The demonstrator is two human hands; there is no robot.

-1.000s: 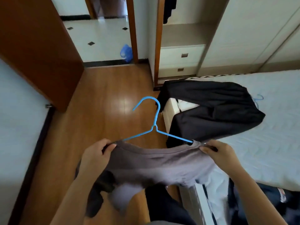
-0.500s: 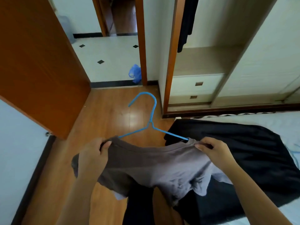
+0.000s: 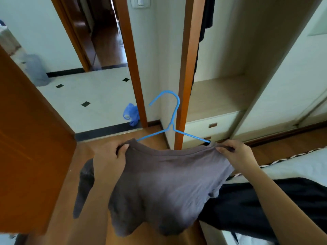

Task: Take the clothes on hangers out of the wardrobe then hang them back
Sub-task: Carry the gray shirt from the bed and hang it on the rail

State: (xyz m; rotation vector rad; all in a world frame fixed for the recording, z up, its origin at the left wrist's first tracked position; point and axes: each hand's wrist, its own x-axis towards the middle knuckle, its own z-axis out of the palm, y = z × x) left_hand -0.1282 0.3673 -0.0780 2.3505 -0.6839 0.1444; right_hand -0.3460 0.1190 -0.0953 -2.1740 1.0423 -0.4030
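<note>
A grey-brown T-shirt hangs on a blue wire hanger in front of me. My left hand grips the shirt's left shoulder over the hanger end. My right hand pinches the right shoulder over the other end. The hook points up and left, level with the wardrobe's orange frame. The open wardrobe shows a pale shelf and, high up, a dark garment hanging inside.
A black garment lies on the white bed at the lower right. An orange door stands open on the left. Beyond the doorway is tiled floor with a blue bag. Drawers sit under the wardrobe shelf.
The view has lifted from the bed toward the wardrobe. Both hands have carried the shirt on its hanger up and closer to the wardrobe opening, and their hold has stayed the same.
</note>
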